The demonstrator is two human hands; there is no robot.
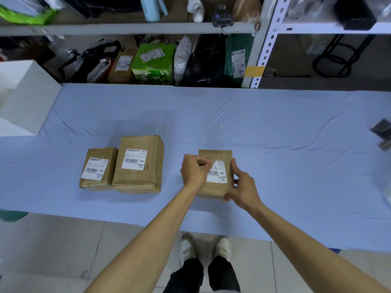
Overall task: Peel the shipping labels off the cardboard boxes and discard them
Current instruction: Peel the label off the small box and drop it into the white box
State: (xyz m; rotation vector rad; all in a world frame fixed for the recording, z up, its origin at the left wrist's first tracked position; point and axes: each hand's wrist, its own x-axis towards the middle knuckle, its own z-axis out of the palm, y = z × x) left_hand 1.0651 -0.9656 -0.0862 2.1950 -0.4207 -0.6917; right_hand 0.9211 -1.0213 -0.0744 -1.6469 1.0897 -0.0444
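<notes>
Three brown cardboard boxes lie on the blue table cloth. The right box carries a white shipping label whose upper left part is lifted and folded. My left hand pinches that lifted corner. My right hand grips the box's right side and near corner. To the left stand a larger middle box with its label flat, and a small left box with its label flat too.
A white block stands at the table's far left. A metal shelf rack behind the table holds bags and parcels, among them a green carton. A dark object lies at the right edge. A small white scrap rests mid-table.
</notes>
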